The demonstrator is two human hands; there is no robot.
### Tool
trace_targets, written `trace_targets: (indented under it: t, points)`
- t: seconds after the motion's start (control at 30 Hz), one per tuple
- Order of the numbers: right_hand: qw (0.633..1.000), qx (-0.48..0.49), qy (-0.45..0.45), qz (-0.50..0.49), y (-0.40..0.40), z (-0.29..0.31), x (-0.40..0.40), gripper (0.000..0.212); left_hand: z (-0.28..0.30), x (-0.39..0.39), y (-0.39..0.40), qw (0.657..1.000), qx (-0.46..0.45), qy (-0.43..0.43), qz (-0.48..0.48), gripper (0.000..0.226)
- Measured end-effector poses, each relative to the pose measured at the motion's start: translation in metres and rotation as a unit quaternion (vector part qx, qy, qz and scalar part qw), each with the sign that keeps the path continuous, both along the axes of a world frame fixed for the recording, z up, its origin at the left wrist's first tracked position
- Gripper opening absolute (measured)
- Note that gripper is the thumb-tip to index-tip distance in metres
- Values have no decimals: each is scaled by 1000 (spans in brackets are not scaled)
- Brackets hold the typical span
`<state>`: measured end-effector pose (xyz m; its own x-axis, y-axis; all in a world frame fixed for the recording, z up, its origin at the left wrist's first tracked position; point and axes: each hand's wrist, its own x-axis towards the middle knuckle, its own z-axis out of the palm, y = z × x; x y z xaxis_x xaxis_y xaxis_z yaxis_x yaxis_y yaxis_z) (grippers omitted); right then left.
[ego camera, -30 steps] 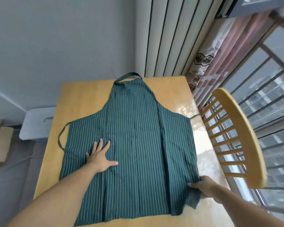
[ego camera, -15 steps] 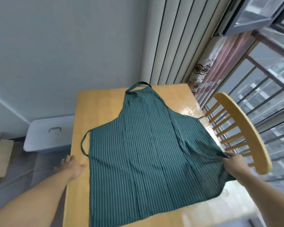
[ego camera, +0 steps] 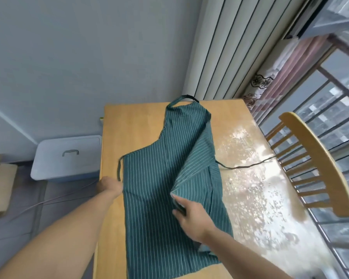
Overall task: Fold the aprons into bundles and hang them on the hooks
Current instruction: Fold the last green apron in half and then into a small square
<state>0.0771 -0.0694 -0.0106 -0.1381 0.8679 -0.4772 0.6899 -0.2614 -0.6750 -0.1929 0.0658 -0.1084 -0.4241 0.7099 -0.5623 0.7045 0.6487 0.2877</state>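
The wooden table [ego camera: 133, 125] is bearing a green striped apron [ego camera: 149, 198] that is lying flat with its bib toward the wall, a broad surface that is probably letting the cloth be folded lengthwise. The person's right hand [ego camera: 191, 218] is pinching the apron's right edge and carrying it over the middle, so that side is standing up in a raised flap. The left hand [ego camera: 109, 185] is resting at the apron's left edge by the waist tie [ego camera: 119, 170], apparently steadying it; whether its fingers are curling round the cloth cannot be told.
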Motion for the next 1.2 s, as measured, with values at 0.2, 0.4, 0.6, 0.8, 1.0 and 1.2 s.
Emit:
trace_targets:
  t: [0.2, 0.4, 0.6, 0.8, 1.0, 1.2]
  points:
    - [996, -73, -29, 42, -8, -31, -47, 55, 11, -31, 14, 996, 72, -45, 31, 27]
    - [992, -119, -11, 31, -3, -44, -71, 54, 45, -102, 29, 992, 77, 92, 39, 45]
    - [929, -311, 34, 195, 10, -22, -72, 72, 41, -37, 10, 980, 167, -57, -90, 31]
    - [975, -17, -128, -180, 64, -43, 50, 49, 22, 76, -30, 953, 15, -184, -241, 95]
    - [937, -119, -263, -195, 98, -63, 154, 45, 8, 120, -56, 966, 46, -60, -249, 73]
    - [933, 141, -184, -277, 156, -26, 97, 11, 10, 114, -52, 981, 11, -97, -166, 53]
